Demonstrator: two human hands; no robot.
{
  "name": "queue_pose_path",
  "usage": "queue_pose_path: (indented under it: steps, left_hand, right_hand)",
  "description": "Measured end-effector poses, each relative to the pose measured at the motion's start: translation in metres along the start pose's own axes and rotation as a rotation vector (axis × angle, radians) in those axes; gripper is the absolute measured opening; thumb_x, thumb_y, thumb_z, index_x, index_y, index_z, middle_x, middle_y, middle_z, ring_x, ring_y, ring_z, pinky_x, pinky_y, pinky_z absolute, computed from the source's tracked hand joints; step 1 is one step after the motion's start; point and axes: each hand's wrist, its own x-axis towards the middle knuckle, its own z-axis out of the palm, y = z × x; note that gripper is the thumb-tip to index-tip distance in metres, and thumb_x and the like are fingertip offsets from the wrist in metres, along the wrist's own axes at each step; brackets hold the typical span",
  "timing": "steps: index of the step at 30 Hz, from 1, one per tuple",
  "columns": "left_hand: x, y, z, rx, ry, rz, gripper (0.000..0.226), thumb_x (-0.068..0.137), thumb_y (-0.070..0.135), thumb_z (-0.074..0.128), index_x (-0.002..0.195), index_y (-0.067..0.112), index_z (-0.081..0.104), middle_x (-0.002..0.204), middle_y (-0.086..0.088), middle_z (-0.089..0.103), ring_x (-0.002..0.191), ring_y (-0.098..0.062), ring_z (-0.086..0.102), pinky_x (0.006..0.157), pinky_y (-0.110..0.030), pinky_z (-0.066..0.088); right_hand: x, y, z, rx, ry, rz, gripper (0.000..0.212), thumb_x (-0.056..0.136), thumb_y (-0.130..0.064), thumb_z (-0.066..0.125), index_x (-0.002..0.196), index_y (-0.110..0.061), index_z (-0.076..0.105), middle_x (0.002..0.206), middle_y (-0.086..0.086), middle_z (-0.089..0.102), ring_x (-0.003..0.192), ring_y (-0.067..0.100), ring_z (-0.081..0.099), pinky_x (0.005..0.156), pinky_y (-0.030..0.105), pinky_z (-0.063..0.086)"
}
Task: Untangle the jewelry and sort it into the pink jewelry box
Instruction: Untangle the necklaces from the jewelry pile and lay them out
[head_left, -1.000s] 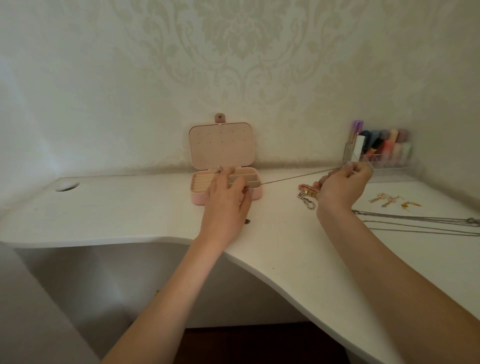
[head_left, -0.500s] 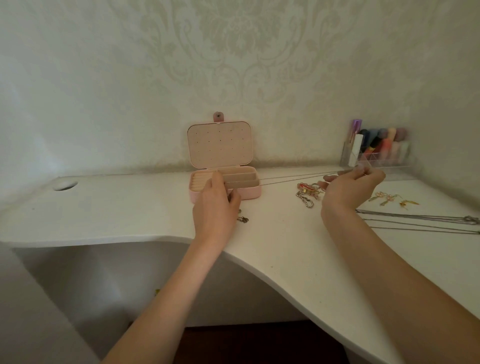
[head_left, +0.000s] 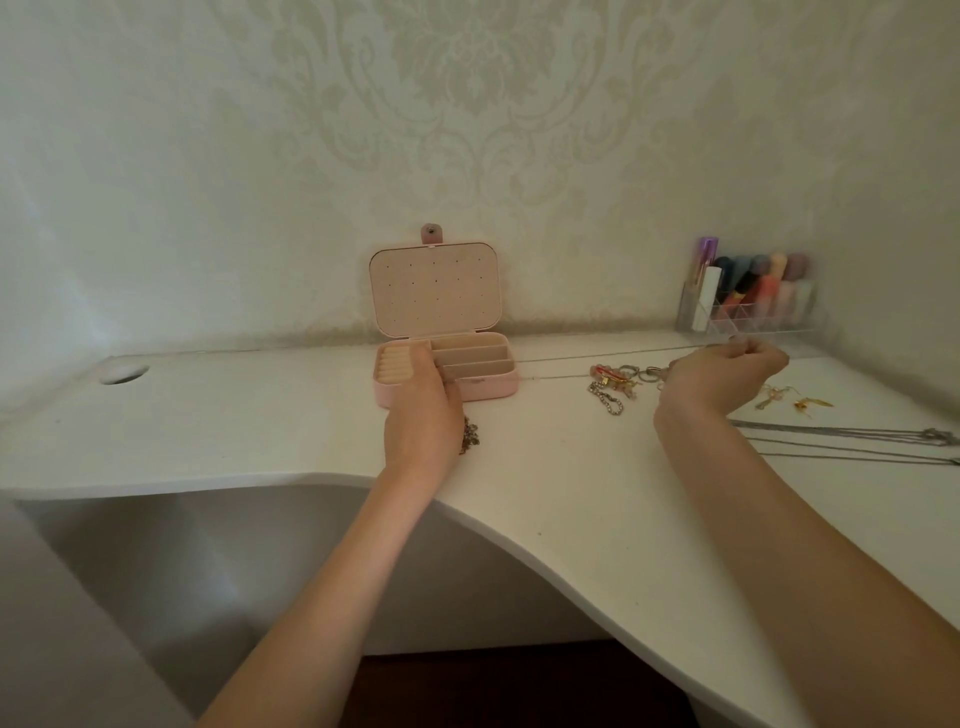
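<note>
Two hands stretch one thin chain (head_left: 597, 358) across the desk (head_left: 260, 426), left hand (head_left: 423, 410) curled around its end by the pink box (head_left: 488, 389), right hand (head_left: 727, 366) pinching the other, so feeding it in slowly should prevent new knots.

1. Left hand (head_left: 423, 410): fingertips hidden against the pink jewelry box (head_left: 395, 391).
2. Silver chains (head_left: 852, 439): cut off at right edge.
3. Jewelry pile (head_left: 618, 378): partly hidden behind right hand (head_left: 722, 371).
</note>
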Motion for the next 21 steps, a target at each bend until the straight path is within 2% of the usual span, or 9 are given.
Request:
queue_pose_path:
  steps: [3,5,7,9,11,14,16,18,21]
  left_hand:
    - [0.0,-0.002,0.0,0.034,0.02,-0.041,0.013,0.093,0.005,0.033,0.104,0.012,0.034,0.069,0.004,0.045,0.063,-0.025,0.048,0.053,-0.032,0.03]
    - [0.001,-0.004,-0.001,0.02,0.033,-0.065,0.013,0.093,0.005,0.034,0.101,0.015,0.033,0.068,0.005,0.044,0.062,-0.022,0.046,0.051,-0.031,0.027]
    - [0.003,-0.007,-0.001,-0.012,0.053,-0.1,0.012,0.094,0.005,0.036,0.101,0.015,0.035,0.069,0.004,0.046,0.068,-0.025,0.049,0.054,-0.031,0.03]
    - [0.005,-0.009,-0.001,-0.028,0.084,-0.131,0.013,0.093,0.006,0.037,0.105,0.01,0.04,0.076,-0.002,0.051,0.074,-0.029,0.05,0.06,-0.033,0.033]
    - [0.006,-0.01,0.0,-0.043,0.104,-0.156,0.016,0.093,0.006,0.038,0.107,0.007,0.043,0.085,-0.006,0.052,0.077,-0.028,0.048,0.064,-0.033,0.034]
    - [0.008,-0.011,0.0,-0.097,0.087,-0.17,0.015,0.09,0.004,0.041,0.105,0.006,0.045,0.088,-0.007,0.054,0.081,-0.027,0.05,0.067,-0.033,0.037]
    - [0.008,-0.011,-0.001,-0.141,0.054,-0.166,0.019,0.086,0.001,0.046,0.105,0.006,0.045,0.086,-0.007,0.056,0.083,-0.028,0.053,0.068,-0.033,0.04]
    - [0.007,-0.01,-0.001,-0.187,0.025,-0.157,0.025,0.083,0.0,0.05,0.107,0.006,0.046,0.079,-0.004,0.057,0.08,-0.026,0.054,0.066,-0.03,0.038]
    - [0.006,-0.008,0.0,-0.142,0.003,-0.079,0.029,0.08,0.0,0.049,0.108,0.009,0.049,0.071,0.001,0.054,0.075,-0.023,0.054,0.062,-0.028,0.034]
  right_hand:
    - [0.0,-0.005,-0.003,0.041,0.012,-0.013,0.012,0.101,-0.009,0.029,0.096,-0.017,0.035,0.105,0.002,0.05,0.089,0.012,0.048,0.074,0.016,0.042]
    - [-0.005,-0.012,-0.01,0.076,-0.039,0.058,0.019,0.102,-0.012,0.031,0.095,-0.03,0.031,0.128,0.023,0.048,0.091,0.019,0.041,0.084,0.034,0.042]
    - [-0.006,-0.015,-0.014,0.042,-0.078,0.11,0.017,0.101,-0.015,0.033,0.103,-0.03,0.025,0.14,0.023,0.042,0.091,0.021,0.037,0.095,0.051,0.041]
    - [-0.003,-0.012,-0.013,0.07,-0.021,0.055,0.012,0.1,-0.015,0.032,0.102,-0.026,0.028,0.128,0.021,0.05,0.089,0.022,0.043,0.098,0.052,0.045]
    - [0.001,-0.012,-0.011,0.095,0.055,-0.02,0.008,0.097,-0.013,0.028,0.097,-0.019,0.033,0.109,0.004,0.053,0.089,0.02,0.051,0.093,0.051,0.05]
    - [0.004,-0.011,-0.011,0.038,0.007,0.014,0.011,0.1,-0.012,0.032,0.101,-0.023,0.031,0.119,0.015,0.054,0.088,0.025,0.048,0.095,0.051,0.047]
    - [0.006,-0.008,-0.009,0.01,-0.045,-0.028,0.006,0.102,-0.014,0.032,0.101,-0.02,0.033,0.108,0.006,0.056,0.083,0.02,0.051,0.087,0.048,0.052]
    - [0.003,-0.009,-0.004,-0.018,-0.156,-0.039,0.007,0.102,-0.017,0.031,0.101,-0.017,0.038,0.102,0.0,0.056,0.072,0.014,0.053,0.066,0.032,0.056]
    - [-0.011,-0.014,0.004,-0.097,-0.519,0.029,0.007,0.102,-0.017,0.037,0.104,-0.015,0.043,0.076,0.001,0.05,0.046,0.008,0.04,0.039,0.02,0.039]
